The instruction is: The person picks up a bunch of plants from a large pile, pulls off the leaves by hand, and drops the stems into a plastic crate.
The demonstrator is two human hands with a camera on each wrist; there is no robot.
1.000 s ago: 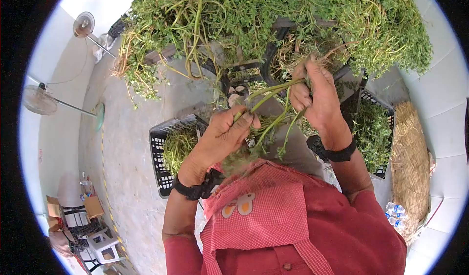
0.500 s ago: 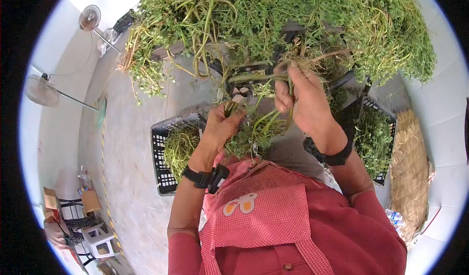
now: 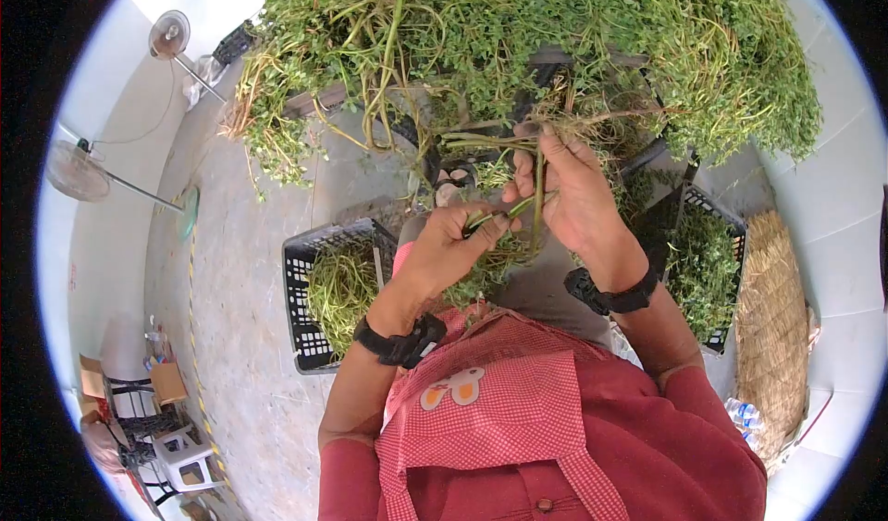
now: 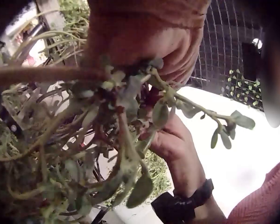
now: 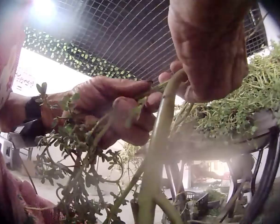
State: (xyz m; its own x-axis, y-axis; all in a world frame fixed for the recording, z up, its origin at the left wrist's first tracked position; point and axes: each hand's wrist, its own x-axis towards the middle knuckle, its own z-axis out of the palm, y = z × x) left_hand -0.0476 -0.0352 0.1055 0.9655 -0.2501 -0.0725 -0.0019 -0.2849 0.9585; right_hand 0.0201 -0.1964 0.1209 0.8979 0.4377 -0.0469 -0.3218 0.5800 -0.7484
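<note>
In the head view, my left hand (image 3: 449, 246) pinches a green purslane stem (image 3: 523, 208) between thumb and fingers, in front of my lap. Just right of it and a little higher, my right hand (image 3: 583, 197) holds the same plant, with thick stems reaching left and down from its fingers. A thin brown root (image 3: 629, 113) sticks out rightward beyond that hand. The right wrist view shows a thick forked stem (image 5: 156, 140) close up, and small-leaved sprigs (image 5: 74, 161) hanging under my left hand. Paddle-shaped leaves (image 4: 161, 114) partly cover the fingers in the left wrist view.
A big heap of greens (image 3: 555, 12) overhangs the table in front. One black crate (image 3: 298, 304) with stems stands on the floor at left, another crate (image 3: 738, 234) with leafy greens at right. Beyond that lies a straw roll (image 3: 772, 327). Fans (image 3: 76, 170) stand far left.
My left hand drew down and left, away from the right hand, with short stem pieces in it. It has since come back up beside the right hand, which stays near its place holding the plant.
</note>
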